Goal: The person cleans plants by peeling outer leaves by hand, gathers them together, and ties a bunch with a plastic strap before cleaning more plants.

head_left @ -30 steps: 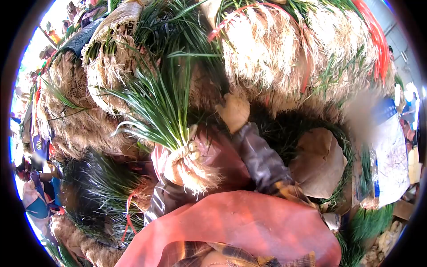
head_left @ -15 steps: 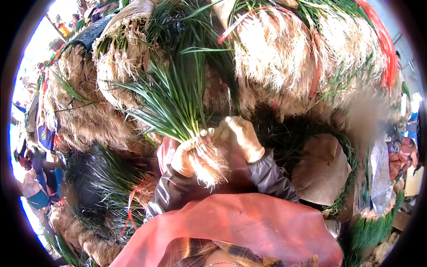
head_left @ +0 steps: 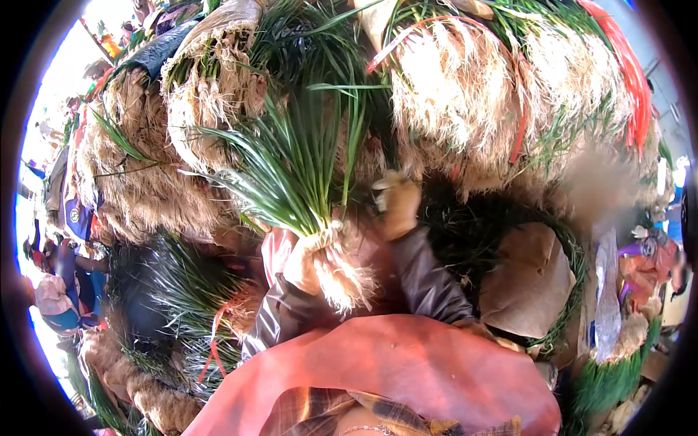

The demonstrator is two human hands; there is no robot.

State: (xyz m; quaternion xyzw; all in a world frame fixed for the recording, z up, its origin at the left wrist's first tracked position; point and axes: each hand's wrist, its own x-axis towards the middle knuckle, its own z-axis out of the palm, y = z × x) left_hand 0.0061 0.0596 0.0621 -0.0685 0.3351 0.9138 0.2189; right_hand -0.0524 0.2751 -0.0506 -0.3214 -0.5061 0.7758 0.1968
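My left hand (head_left: 301, 266), in a pale glove, is wrapped round a bunch of green onions (head_left: 320, 196) just above the roots. The long leaves fan up and to the left, and the whitish roots (head_left: 342, 276) hang below the hand. To the right of the bunch, my right hand (head_left: 400, 208) is raised in a tan glove, apart from the stalks. Its fingers are curled together and partly blurred, with something pale at their tips that I cannot make out.
Large bundles of rooted greens (head_left: 458, 87) are stacked ahead, some tied with red strips. Another tied bundle (head_left: 193, 291) lies at left. A brown sheet (head_left: 528, 280) rests on greens at right. A red apron (head_left: 392, 370) covers my lap.
My right hand has moved up and away from the bunch, to the right. My left hand still grips the green onions, which have shifted only slightly.
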